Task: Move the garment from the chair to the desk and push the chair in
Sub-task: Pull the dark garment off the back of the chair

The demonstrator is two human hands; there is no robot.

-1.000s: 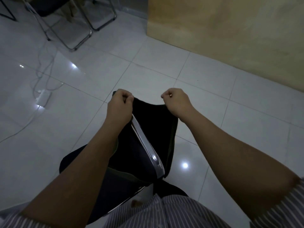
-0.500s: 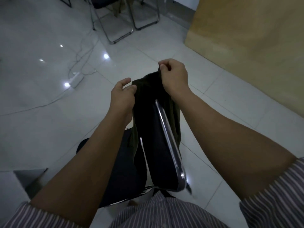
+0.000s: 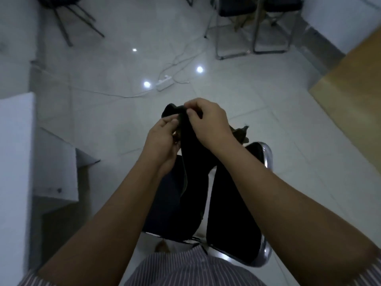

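- Dim light; the dark garment (image 3: 191, 162) blends into the chair (image 3: 237, 213), so its lower edge is hard to trace.
- Left hand (image 3: 165, 141) and right hand (image 3: 208, 122) both pinch the garment's top, held up above the chair seat.
- Wooden desk (image 3: 354, 83) cut off at right.
- Power strip (image 3: 164, 83) and cables on the floor beyond.
- White panel (image 3: 16, 162) at left.

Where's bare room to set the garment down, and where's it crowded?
Bare: white surface at the left edge; open floor tile between chair and wooden panel. Crowded: power strip and cables ahead, chairs beyond. Both hands hold the garment.
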